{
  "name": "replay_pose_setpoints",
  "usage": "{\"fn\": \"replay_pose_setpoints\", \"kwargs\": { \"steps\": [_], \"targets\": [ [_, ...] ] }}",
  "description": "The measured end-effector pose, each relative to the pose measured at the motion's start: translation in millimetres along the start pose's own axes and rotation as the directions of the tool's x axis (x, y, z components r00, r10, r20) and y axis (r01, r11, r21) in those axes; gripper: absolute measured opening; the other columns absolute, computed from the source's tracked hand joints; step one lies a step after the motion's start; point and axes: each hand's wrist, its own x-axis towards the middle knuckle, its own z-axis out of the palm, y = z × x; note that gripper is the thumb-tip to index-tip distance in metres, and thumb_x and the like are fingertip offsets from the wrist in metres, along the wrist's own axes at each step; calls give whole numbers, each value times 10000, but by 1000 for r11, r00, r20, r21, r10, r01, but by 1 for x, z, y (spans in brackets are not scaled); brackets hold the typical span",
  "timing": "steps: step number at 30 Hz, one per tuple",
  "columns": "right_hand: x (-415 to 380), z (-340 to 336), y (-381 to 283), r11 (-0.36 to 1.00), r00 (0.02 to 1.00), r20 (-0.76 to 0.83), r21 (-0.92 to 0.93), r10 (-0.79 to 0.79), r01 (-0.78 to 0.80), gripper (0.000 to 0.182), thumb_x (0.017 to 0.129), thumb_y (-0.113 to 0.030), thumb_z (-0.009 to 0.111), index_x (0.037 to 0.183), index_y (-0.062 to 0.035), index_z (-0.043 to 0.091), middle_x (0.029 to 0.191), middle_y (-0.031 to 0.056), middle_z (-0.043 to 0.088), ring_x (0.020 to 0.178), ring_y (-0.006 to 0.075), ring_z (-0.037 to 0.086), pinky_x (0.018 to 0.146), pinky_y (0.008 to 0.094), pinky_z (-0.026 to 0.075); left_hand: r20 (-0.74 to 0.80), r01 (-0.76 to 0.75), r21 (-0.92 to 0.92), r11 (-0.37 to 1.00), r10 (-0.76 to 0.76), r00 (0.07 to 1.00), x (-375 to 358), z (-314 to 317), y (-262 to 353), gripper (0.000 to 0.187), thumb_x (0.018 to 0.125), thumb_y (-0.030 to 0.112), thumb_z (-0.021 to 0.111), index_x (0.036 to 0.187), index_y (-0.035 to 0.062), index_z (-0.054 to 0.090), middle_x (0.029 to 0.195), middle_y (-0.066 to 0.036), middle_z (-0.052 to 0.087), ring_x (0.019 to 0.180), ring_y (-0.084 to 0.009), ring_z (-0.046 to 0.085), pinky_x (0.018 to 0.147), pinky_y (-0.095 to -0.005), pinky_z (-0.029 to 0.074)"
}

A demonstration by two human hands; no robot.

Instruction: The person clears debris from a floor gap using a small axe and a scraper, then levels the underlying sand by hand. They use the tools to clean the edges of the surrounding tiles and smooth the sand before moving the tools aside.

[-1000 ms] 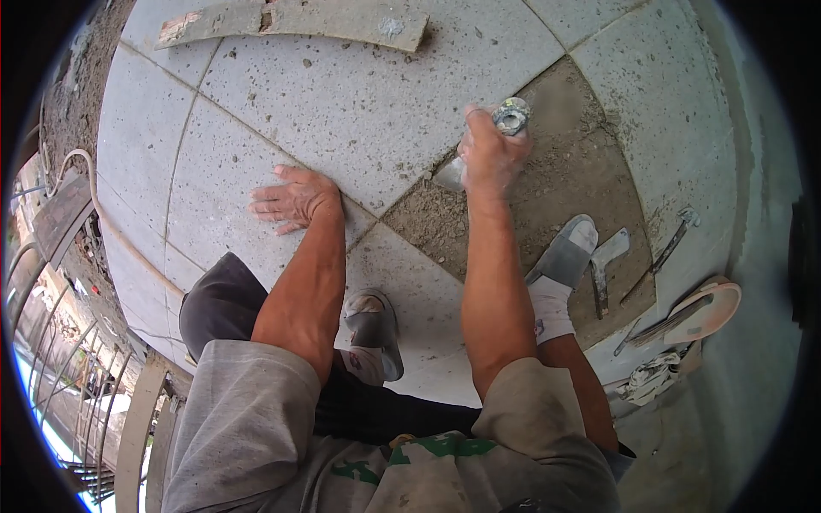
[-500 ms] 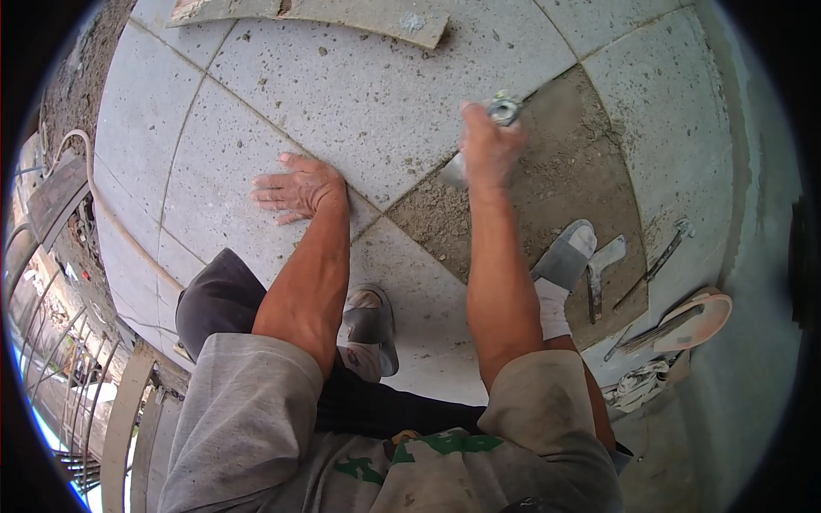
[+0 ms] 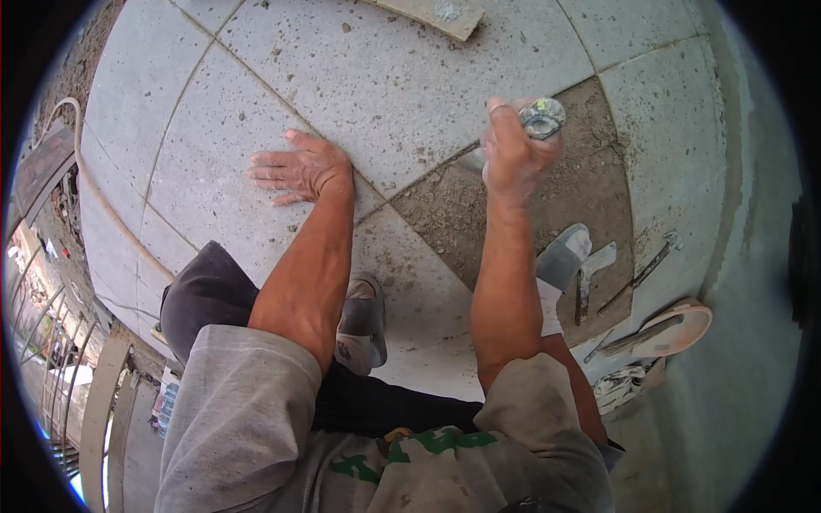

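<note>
My left hand (image 3: 310, 168) lies flat on a grey floor tile (image 3: 222, 128), its fingers spread. My right hand (image 3: 518, 159) is wrapped round the handle of a scraper (image 3: 542, 118), whose butt end points up toward me. Part of its flat metal blade shows left of my fist, by the edge of the neighbouring tile (image 3: 402, 94); the blade's tip is hard to make out. Under my right hand lies a recessed patch of grey-brown mortar bed (image 3: 445, 209), rough and crumbly, between the laid tiles.
My sandalled foot (image 3: 560, 261) rests in the recess beside a small flat-headed tool (image 3: 590, 278) and a hammer-like tool (image 3: 646, 269). A pinkish bowl (image 3: 688, 329) stands at the right. A board (image 3: 445, 19) lies ahead; a hose (image 3: 111, 205) runs along the left.
My right hand has moved to the right with the scraper, and the handle's end now faces me more. My left hand stays flat on the tile. The view has shifted slightly.
</note>
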Motion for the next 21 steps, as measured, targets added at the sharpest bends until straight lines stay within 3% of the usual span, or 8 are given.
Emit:
{"fn": "replay_pose_setpoints", "kwargs": {
  "steps": [4, 5, 8, 9, 13, 15, 18, 21],
  "targets": [
    [3, 8, 9, 999, 1000, -9, 44, 30, -29, 165, 803, -40, 651, 695, -79, 534, 545, -33, 477, 432, 74, 429, 402, 255, 326, 76, 20, 8, 1000, -20, 997, 3, -7, 5, 806, 965, 570, 303, 1546, 45, 111, 1608, -218, 55, 1496, -355, 43, 1149, -618, 34],
    [-16, 3, 56, 975, 999, 43, -224, 21, -11, 178, 798, -50, 662, 678, -82, 534, 546, -28, 493, 438, 77, 443, 408, 265, 340, 80, 12, 16, 1000, -13, 997, 3, -7, 5, 807, 965, 568, 303, 1546, 44, 106, 1608, -219, 46, 1496, -354, 40, 1150, -617, 30],
    [-24, 7, 38, 970, 1000, -5, -244, -17, 15, 194, 799, -63, 668, 663, -85, 532, 551, -19, 508, 451, 77, 457, 422, 274, 355, 83, 15, 9, 1000, -16, 996, 3, -3, 11, 810, 966, 565, 303, 1546, 40, 96, 1608, -222, 33, 1496, -355, 35, 1149, -619, 25],
    [-17, 4, 24, 980, 991, 13, -151, 134, -131, 207, 775, -114, 709, 659, -65, 545, 618, -21, 535, 579, 90, 504, 533, 305, 426, 92, 7, 16, 1000, -9, 996, 0, -8, 3, 811, 966, 564, 302, 1545, 38, 92, 1608, -224, 29, 1496, -357, 33, 1147, -621, 25],
    [13, 7, -34, 976, 976, 42, -37, 214, -213, 142, 795, -112, 702, 716, -68, 592, 626, 5, 566, 573, 96, 525, 535, 302, 441, 92, 0, 28, 1000, -2, 996, 0, -8, 5, 815, 964, 560, 312, 1546, 35, 86, 1607, -226, 29, 1495, -366, 33, 1143, -627, 28],
    [4, 9, -50, 984, 984, 122, 103, 130, -143, 112, 815, -130, 691, 773, -64, 610, 630, 25, 584, 557, 105, 543, 518, 308, 450, 90, 2, 38, 999, -5, 996, 1, -8, 6, 817, 964, 551, 324, 1545, 29, 82, 1605, -231, 28, 1494, -372, 27, 1139, -635, 29],
    [-7, 4, -45, 992, 947, 298, 3, 123, -129, 103, 811, -134, 674, 796, -60, 604, 626, 33, 577, 541, 119, 550, 505, 319, 456, 80, -20, 6, 1000, 19, 997, 1, -5, 1, 820, 963, 548, 330, 1544, 27, 81, 1603, -234, 32, 1493, -377, 18, 1137, -640, 23],
    [15, 15, -24, 988, 882, 459, 43, 110, -146, 88, 804, -128, 654, 788, -59, 602, 615, 30, 556, 524, 119, 532, 488, 327, 449, 68, -15, -61, 998, 19, 998, 1, -8, 6, 818, 967, 531, 318, 1539, 7, 60, 1597, -253, 12, 1490, -387, -22, 1135, -639, -19]
  ]
}}
